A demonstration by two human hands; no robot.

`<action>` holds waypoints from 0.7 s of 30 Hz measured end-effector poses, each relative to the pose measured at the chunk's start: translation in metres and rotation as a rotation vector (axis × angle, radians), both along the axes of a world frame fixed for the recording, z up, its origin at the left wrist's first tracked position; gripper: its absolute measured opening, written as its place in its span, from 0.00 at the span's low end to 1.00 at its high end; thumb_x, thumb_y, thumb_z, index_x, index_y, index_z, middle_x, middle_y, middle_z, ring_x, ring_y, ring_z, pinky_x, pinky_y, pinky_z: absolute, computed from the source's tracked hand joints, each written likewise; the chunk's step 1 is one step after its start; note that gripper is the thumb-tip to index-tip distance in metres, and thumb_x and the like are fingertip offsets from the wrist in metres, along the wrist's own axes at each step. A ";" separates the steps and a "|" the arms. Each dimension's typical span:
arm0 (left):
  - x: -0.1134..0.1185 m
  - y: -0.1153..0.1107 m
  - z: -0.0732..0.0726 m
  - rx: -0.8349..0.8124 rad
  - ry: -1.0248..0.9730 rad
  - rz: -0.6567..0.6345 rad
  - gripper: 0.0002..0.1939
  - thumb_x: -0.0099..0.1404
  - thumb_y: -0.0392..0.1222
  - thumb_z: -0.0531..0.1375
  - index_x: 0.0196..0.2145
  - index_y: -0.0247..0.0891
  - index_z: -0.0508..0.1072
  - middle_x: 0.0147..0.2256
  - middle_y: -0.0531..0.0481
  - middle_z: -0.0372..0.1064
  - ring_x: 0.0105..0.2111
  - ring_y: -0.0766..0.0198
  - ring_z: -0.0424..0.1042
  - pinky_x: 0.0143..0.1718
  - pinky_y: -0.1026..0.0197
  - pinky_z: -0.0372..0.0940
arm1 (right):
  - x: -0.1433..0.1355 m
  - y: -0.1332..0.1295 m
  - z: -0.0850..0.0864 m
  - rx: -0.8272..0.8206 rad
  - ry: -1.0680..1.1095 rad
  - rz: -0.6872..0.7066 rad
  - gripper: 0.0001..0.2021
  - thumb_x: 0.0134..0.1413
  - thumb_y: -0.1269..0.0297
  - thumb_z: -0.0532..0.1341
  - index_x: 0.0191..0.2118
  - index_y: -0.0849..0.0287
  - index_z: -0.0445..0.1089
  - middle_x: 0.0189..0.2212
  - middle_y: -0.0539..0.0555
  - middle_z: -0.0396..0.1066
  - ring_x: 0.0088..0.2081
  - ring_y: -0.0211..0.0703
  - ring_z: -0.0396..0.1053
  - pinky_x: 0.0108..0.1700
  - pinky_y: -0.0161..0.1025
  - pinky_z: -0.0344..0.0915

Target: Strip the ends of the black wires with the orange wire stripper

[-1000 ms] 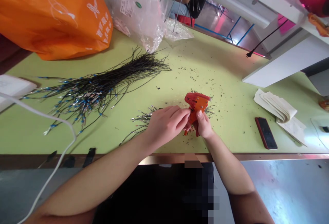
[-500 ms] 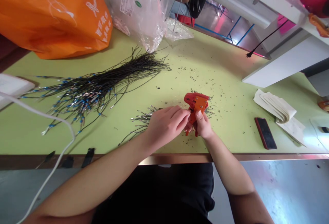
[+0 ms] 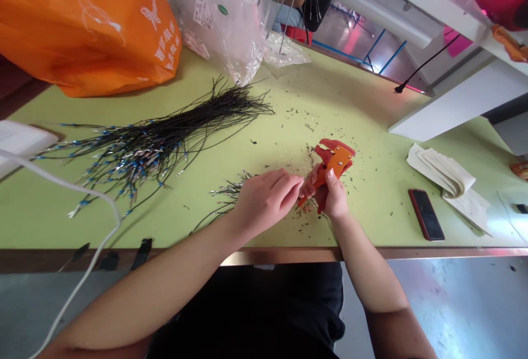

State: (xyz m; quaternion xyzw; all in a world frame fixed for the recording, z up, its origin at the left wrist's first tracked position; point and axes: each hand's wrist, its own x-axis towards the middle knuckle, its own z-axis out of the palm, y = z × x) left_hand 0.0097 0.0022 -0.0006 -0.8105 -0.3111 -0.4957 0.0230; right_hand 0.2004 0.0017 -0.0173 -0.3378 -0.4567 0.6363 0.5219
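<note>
My right hand (image 3: 335, 197) is wrapped around the handles of an orange-and-red wire stripper (image 3: 339, 162). The tool tilts up to the right, and its jaws stand apart. Just left of the handles, the fingers of my left hand (image 3: 270, 191) are pinched together on a thin wire (image 3: 304, 178), of which only a bit shows at the fingertips. Beneath my left hand lies a small bunch of black wires (image 3: 226, 189) with shiny ends; its middle is hidden by the hand.
A large bundle of black wires (image 3: 193, 117) with blue-and-silver ends lies at the left. Behind it are an orange bag (image 3: 103, 34) and a clear plastic bag (image 3: 223, 18). Dark scraps (image 3: 309, 127) litter the table. At the right are a phone (image 3: 426, 214) and folded paper (image 3: 443, 169). A person sits beyond.
The wire stripper has moved to the right, away from my left fingertips, and its jaws have opened. My left hand has hardly moved.
</note>
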 end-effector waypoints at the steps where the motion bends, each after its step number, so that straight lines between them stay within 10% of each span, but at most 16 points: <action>1: 0.000 0.000 0.000 0.001 -0.010 -0.007 0.04 0.73 0.31 0.59 0.43 0.37 0.71 0.27 0.54 0.73 0.24 0.69 0.71 0.25 0.66 0.62 | 0.002 0.001 0.002 -0.001 0.025 -0.015 0.20 0.61 0.41 0.65 0.31 0.54 0.69 0.21 0.46 0.64 0.25 0.40 0.68 0.33 0.42 0.74; 21: 0.002 0.005 -0.007 0.035 0.002 -0.035 0.04 0.73 0.32 0.61 0.44 0.39 0.72 0.27 0.54 0.75 0.24 0.67 0.73 0.27 0.65 0.65 | 0.003 -0.006 -0.003 0.064 -0.134 0.038 0.15 0.57 0.51 0.72 0.40 0.54 0.72 0.32 0.49 0.74 0.35 0.40 0.75 0.43 0.41 0.77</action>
